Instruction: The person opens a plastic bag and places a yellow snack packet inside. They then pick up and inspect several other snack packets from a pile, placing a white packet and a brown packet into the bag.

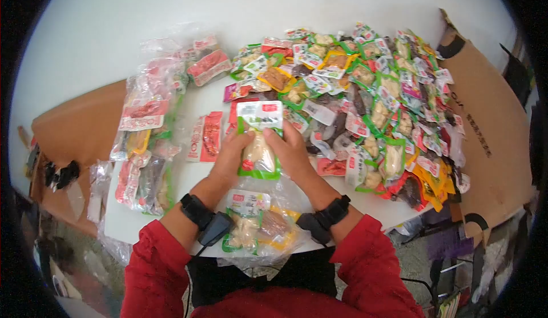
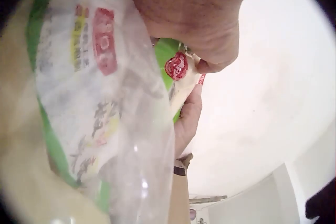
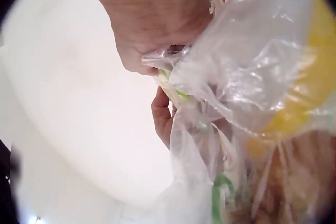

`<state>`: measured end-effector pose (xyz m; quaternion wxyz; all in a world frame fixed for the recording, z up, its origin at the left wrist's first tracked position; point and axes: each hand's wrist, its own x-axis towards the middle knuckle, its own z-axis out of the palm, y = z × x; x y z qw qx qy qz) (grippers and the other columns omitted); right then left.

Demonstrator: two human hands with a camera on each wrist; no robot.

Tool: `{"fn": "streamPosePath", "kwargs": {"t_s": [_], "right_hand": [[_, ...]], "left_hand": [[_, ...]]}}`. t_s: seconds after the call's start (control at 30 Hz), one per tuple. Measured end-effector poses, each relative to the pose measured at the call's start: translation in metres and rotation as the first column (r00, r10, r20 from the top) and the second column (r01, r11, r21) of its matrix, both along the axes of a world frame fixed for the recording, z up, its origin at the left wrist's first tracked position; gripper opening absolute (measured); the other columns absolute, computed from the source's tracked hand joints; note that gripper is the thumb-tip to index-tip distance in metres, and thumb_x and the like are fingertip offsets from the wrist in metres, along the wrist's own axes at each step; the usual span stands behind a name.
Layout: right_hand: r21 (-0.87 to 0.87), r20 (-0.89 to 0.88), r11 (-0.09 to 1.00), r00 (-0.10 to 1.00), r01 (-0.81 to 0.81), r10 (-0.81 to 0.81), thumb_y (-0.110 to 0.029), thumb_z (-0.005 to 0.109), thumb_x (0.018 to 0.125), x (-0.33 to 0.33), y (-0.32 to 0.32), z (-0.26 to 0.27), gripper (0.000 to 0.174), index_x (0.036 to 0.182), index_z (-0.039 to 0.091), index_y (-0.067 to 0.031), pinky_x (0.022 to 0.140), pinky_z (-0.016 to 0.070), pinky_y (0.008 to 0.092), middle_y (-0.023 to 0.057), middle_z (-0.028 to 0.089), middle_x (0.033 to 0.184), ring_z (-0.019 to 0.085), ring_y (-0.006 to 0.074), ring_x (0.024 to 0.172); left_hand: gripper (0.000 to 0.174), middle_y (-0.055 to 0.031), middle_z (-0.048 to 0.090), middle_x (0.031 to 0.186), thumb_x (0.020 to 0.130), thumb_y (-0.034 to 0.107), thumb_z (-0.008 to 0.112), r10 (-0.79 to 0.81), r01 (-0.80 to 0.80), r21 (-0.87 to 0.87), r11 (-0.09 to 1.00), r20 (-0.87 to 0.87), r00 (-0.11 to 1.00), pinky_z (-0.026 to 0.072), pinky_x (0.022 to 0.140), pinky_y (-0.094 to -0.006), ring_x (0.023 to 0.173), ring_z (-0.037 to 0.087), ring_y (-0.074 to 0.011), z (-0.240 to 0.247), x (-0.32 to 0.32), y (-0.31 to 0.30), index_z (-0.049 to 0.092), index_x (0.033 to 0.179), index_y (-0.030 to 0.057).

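Note:
Both hands hold a green-edged food packet (image 1: 260, 157) upright, with a white label panel on top and pale food showing in its clear window. My left hand (image 1: 227, 157) grips its left side and my right hand (image 1: 295, 153) its right side, thumbs across the front. Near the body, below the hands, lies a clear plastic bag (image 1: 249, 235) with a green-edged and a yellow-edged packet in it. In the left wrist view, the bagged green-edged packet (image 2: 79, 77) fills the left side; beyond it shows the held packet's red round mark (image 2: 177, 66). Bag plastic (image 3: 231, 72) covers much of the right wrist view.
A large heap of mixed food packets (image 1: 365, 98) spreads over the right of the white table (image 1: 142, 226). Filled clear bags (image 1: 142, 118) line the left side. A red packet (image 1: 206, 137) lies left of the hands. Cardboard (image 1: 485, 112) stands at the right.

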<state>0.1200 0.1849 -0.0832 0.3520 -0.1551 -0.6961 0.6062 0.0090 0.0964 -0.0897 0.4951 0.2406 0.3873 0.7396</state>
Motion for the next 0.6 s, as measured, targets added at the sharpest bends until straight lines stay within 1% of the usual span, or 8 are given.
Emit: {"fn": "streamPosePath", "kwargs": {"t_s": [0.1, 0.2, 0.27, 0.33, 0.47, 0.53, 0.57, 0.6], "right_hand": [[-0.149, -0.15, 0.985, 0.987, -0.083, 0.061, -0.017, 0.051, 0.085, -0.003, -0.001, -0.009, 0.022, 0.102, 0.053, -0.0022, 0.07, 0.0414, 0.0224, 0.0018, 0.056, 0.09, 0.049, 0.0062, 0.078], [-0.213, -0.142, 0.973, 0.988, -0.089, 0.059, -0.02, 0.049, 0.087, -0.001, 0.0, -0.01, 0.023, 0.101, 0.053, -0.0021, 0.07, 0.0407, 0.022, 0.0013, 0.056, 0.089, 0.049, 0.0065, 0.078], [-0.188, -0.133, 0.979, 0.99, -0.079, 0.055, -0.024, 0.047, 0.088, 0.0, -0.001, -0.007, 0.027, 0.101, 0.053, -0.0013, 0.072, 0.04, 0.0218, 0.0012, 0.056, 0.089, 0.049, 0.0068, 0.078], [-0.206, -0.144, 0.976, 0.989, -0.067, 0.037, -0.028, 0.045, 0.089, -0.001, -0.001, -0.008, 0.03, 0.099, 0.053, -0.0005, 0.07, 0.0392, 0.0221, 0.0013, 0.055, 0.085, 0.047, 0.0069, 0.076], [-0.166, -0.113, 0.985, 0.993, -0.044, 0.026, -0.029, 0.043, 0.09, 0.0, 0.002, -0.012, 0.03, 0.093, 0.054, -0.0005, 0.065, 0.0375, 0.0223, 0.0006, 0.052, 0.077, 0.044, 0.0068, 0.07], [-0.159, -0.117, 0.987, 0.993, -0.025, 0.006, -0.029, 0.043, 0.09, 0.002, 0.002, -0.008, 0.03, 0.091, 0.054, -0.0006, 0.063, 0.0369, 0.0223, 0.0002, 0.051, 0.075, 0.043, 0.0068, 0.068], [-0.127, -0.096, 0.992, 0.995, 0.012, -0.024, -0.028, 0.043, 0.09, 0.004, 0.002, -0.004, 0.03, 0.091, 0.054, -0.0005, 0.063, 0.0369, 0.0219, -0.0002, 0.051, 0.075, 0.043, 0.0066, 0.068], [-0.093, -0.075, 0.995, 0.996, 0.047, -0.054, -0.027, 0.043, 0.089, 0.005, 0.002, -0.002, 0.029, 0.09, 0.054, -0.0003, 0.063, 0.0369, 0.0216, -0.0007, 0.051, 0.075, 0.043, 0.0063, 0.068]], "left_hand": [[0.021, -0.0047, 0.058, 0.09, 0.086, 0.018, 0.047, 0.093, -0.093, 0.011, 0.996, -0.042, 0.995, 0.0465, 0.072, -0.0261, 0.081, 0.057, -0.0122, 0.002, 0.009, 0.0, 0.053, 0.1, 0.0032], [0.025, -0.0044, 0.057, 0.092, 0.088, 0.024, 0.046, 0.078, -0.077, 0.015, 0.997, -0.133, 0.988, 0.0454, 0.073, -0.025, 0.082, 0.055, -0.0112, 0.001, 0.006, -0.003, 0.053, 0.1, 0.0033], [0.031, -0.0043, 0.056, 0.094, 0.09, 0.029, 0.042, 0.066, -0.076, -0.048, 0.996, -0.184, 0.981, 0.0439, 0.074, -0.0244, 0.083, 0.054, -0.011, 0.004, 0.005, -0.005, 0.053, 0.101, 0.0025], [0.034, -0.0044, 0.055, 0.094, 0.091, 0.031, 0.039, 0.135, -0.144, 0.002, 0.99, -0.354, 0.925, 0.0416, 0.077, -0.0241, 0.086, 0.051, -0.0107, 0.004, 0.007, -0.005, 0.053, 0.1, 0.0016], [0.035, -0.0043, 0.055, 0.093, 0.092, 0.031, 0.036, 0.1, -0.101, 0.015, 0.995, -0.305, 0.947, 0.0394, 0.08, -0.0237, 0.087, 0.049, -0.01, -0.006, 0.003, -0.002, 0.053, 0.099, 0.0009], [0.032, -0.0042, 0.055, 0.093, 0.092, 0.027, 0.036, 0.081, -0.076, 0.033, 0.997, -0.196, 0.977, 0.0395, 0.079, -0.0234, 0.086, 0.049, -0.01, -0.004, 0.005, -0.002, 0.053, 0.098, 0.0001], [0.032, -0.0042, 0.055, 0.093, 0.092, 0.027, 0.036, 0.078, -0.072, 0.033, 0.997, -0.197, 0.977, 0.0395, 0.079, -0.0234, 0.086, 0.049, -0.01, -0.006, 0.004, -0.002, 0.053, 0.098, 0.0001], [0.031, -0.0037, 0.054, 0.092, 0.091, 0.025, 0.036, 0.088, -0.086, 0.021, 0.996, -0.279, 0.956, 0.0396, 0.078, -0.0233, 0.086, 0.049, -0.0097, -0.008, 0.001, -0.003, 0.053, 0.099, -0.0003]]}}
